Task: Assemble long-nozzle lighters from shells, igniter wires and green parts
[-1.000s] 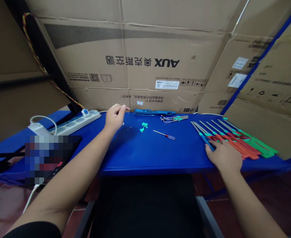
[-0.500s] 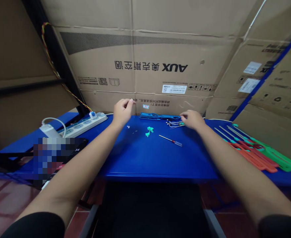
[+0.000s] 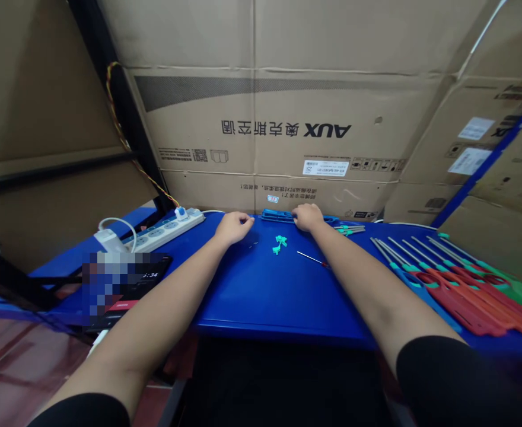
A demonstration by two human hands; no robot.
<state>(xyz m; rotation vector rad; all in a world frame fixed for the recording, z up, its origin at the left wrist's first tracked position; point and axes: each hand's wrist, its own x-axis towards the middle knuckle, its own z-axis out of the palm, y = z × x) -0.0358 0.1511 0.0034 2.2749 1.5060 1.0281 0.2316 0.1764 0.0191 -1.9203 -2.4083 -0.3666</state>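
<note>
My left hand (image 3: 234, 228) is over the back left of the blue table, fingers curled and thumb tip near the index finger. Whatever it may pinch is too small or hidden. At the back edge, by the cardboard, lie long blue plastic parts (image 3: 277, 215). My right hand (image 3: 308, 217) reaches onto them with fingers bent around a blue part, its fingertips partly hidden. Several small green plastic pieces (image 3: 280, 242) lie between the hands and nearer to me. A thin screwdriver (image 3: 311, 257) is partly covered by my right forearm. Metal rods with green ends (image 3: 350, 229) lie right of my right hand.
Several rods with red, orange, blue and green handles (image 3: 465, 296) lie in a row at the right. On the left are a white power strip (image 3: 169, 228) and a black phone-like device (image 3: 140, 284). A cardboard wall (image 3: 287, 95) stands behind the table.
My right hand has moved left from the rods and thin wires to the blue plastic parts. My left hand has dropped slightly. The camera view has shifted, exposing more handled rods.
</note>
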